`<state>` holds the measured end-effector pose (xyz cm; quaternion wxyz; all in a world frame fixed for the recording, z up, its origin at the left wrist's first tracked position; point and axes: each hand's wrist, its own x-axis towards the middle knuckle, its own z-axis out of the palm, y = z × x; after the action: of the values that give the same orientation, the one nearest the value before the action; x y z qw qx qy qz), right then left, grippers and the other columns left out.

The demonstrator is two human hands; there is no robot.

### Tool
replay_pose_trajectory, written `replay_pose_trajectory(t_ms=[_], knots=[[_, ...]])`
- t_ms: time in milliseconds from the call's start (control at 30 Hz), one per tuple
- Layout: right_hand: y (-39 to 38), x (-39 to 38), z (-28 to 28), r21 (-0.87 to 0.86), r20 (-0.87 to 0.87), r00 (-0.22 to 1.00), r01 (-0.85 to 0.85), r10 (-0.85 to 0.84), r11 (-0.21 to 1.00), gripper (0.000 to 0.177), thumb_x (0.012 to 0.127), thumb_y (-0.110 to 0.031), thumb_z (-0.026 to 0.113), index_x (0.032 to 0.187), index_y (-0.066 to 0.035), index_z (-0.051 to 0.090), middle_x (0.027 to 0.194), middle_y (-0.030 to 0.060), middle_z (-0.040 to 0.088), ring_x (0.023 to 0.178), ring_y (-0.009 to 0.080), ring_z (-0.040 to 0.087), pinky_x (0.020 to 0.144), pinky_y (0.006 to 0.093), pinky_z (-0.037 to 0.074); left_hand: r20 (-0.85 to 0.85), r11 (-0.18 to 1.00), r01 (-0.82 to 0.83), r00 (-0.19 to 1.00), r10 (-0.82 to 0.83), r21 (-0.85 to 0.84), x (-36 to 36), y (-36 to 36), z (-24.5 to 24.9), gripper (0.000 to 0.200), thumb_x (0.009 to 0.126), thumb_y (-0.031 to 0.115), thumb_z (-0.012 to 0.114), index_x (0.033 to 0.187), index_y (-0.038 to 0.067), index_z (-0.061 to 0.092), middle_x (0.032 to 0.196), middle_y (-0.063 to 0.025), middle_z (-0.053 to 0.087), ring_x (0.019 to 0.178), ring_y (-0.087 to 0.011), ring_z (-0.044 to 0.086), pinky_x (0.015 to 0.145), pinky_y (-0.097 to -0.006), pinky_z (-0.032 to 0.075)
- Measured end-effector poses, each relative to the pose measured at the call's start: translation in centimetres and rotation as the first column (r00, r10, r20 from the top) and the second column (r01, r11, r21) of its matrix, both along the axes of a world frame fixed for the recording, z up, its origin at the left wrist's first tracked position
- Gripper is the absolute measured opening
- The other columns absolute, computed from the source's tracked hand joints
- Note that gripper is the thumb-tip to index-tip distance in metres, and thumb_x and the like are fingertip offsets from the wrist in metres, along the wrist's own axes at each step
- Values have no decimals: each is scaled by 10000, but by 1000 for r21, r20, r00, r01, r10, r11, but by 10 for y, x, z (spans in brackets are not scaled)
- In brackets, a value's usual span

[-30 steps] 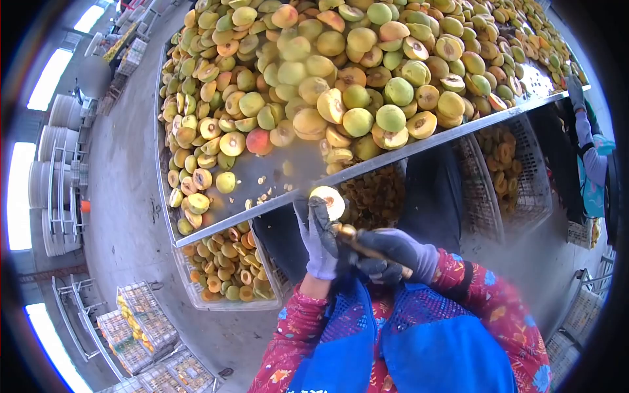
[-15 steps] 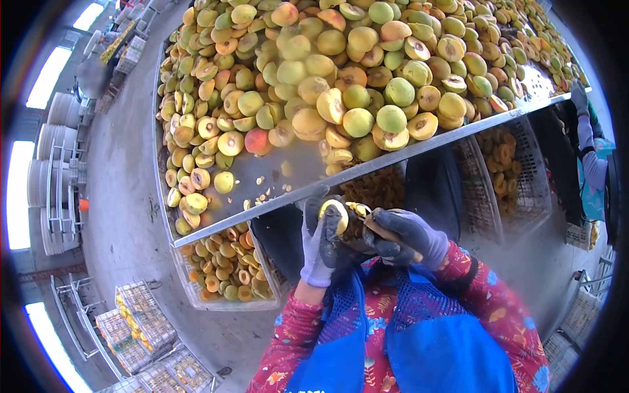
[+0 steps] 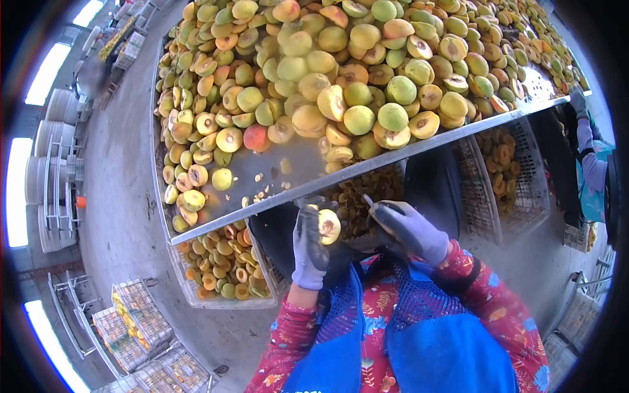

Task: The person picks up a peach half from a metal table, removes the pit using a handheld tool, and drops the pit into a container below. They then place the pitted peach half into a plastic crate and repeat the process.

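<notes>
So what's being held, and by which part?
Left hand cups a peach half by its skin side; right hand grips a small tool by its handle.

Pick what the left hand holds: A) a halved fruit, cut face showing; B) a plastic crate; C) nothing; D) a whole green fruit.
A: the left hand grips a peach half, its pale cut face with a dark centre turned up, while the right hand holds a small tool.

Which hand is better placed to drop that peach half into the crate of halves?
Left: the left hand grips the peach half, and the crate lies on its side; the right hand holds a tool.
</notes>
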<state>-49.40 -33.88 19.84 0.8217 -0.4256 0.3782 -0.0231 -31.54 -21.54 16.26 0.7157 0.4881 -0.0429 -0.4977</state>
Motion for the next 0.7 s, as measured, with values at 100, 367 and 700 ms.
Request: replay_pose_trajectory(t_ms=[100,367,700], knots=[[13,8,4,-671,32,983,-115,183,733,255,996,-277,512,975,-28,557,649,87,585,521,232,587,489,364,458,-9,995,14,1000,-15,-98,-4,-1,-1,308,932,116,628,1209,8,547,1135,-138,637,959,-185,642,858,-323,547],[34,20,14,-856,-213,941,-310,264,414,333,960,-272,545,961,53,474,590,232,580,560,424,606,492,512,454,664,979,180,722,-196,93,-20,-3,15,320,850,174,680,1102,11,570,961,-105,685,877,-208,669,798,-312,519],[44,20,-7,-932,-78,948,-179,310,314,348,992,-311,496,970,36,504,640,199,597,491,336,602,460,457,456,291,996,39,955,-60,76,-31,0,13,328,1025,284,452,1060,-7,599,925,-91,668,803,-185,656,749,-308,542]])
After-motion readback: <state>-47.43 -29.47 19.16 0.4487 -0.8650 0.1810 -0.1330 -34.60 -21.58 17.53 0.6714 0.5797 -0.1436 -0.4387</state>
